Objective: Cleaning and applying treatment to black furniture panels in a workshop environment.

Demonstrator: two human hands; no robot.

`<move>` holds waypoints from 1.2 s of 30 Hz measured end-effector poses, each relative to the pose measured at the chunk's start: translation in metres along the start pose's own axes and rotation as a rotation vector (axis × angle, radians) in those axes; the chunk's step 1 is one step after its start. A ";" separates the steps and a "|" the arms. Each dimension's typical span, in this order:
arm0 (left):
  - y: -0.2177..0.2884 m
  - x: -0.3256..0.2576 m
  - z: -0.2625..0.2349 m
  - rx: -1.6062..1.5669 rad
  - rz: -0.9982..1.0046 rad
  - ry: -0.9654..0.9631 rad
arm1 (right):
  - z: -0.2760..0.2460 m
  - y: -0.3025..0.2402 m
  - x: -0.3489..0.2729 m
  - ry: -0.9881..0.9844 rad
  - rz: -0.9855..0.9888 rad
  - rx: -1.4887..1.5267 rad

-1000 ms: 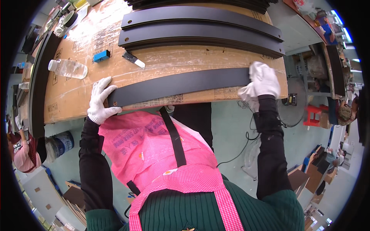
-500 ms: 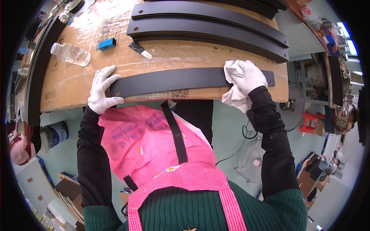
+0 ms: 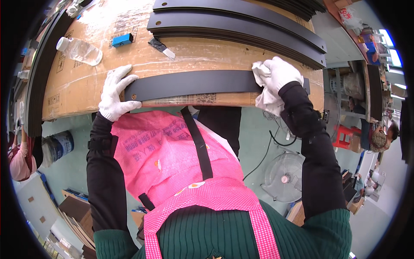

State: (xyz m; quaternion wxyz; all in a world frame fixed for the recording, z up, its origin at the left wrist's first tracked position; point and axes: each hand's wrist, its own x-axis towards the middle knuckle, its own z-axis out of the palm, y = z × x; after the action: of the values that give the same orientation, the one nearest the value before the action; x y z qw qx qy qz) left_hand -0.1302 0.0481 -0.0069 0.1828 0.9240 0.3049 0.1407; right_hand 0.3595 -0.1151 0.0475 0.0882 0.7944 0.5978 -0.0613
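Observation:
A long black flat strip (image 3: 194, 84) lies along the near edge of a cardboard-covered table (image 3: 86, 82). My left hand (image 3: 115, 93), in a white glove, grips the strip's left end. My right hand (image 3: 282, 73), also gloved, presses a crumpled white cloth (image 3: 267, 97) onto the strip near its right end. The cloth hangs down over the table's edge. I wear a pink apron (image 3: 181, 159) over a green sweater.
Stacks of similar black strips (image 3: 241, 26) lie farther back. A clear plastic bottle (image 3: 79, 51), a small blue object (image 3: 122, 40) and a small scraper (image 3: 162, 47) rest on the cardboard. A floor fan (image 3: 284, 175) and a tin (image 3: 58, 146) stand below. Another person (image 3: 381, 138) is at right.
My right hand has slid the cloth leftward along the strip, away from its right end. My left hand stays on the left end.

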 end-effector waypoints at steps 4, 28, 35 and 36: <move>0.004 0.004 -0.002 0.001 -0.011 -0.008 | -0.012 0.000 0.005 -0.134 0.064 0.040; 0.007 0.002 -0.002 -0.002 -0.036 0.004 | 0.018 -0.063 -0.042 0.120 -0.092 0.153; 0.009 0.007 -0.001 -0.014 -0.015 0.023 | 0.058 0.137 -0.052 0.080 0.581 -0.051; 0.009 0.009 0.000 -0.013 -0.016 0.018 | 0.058 0.146 -0.048 0.008 0.621 -0.072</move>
State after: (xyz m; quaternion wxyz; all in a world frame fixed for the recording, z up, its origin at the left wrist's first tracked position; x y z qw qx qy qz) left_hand -0.1189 0.0467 -0.0016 0.1872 0.9191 0.3129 0.1496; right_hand 0.4869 -0.2120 0.0106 0.1285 0.9357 0.3286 -0.0073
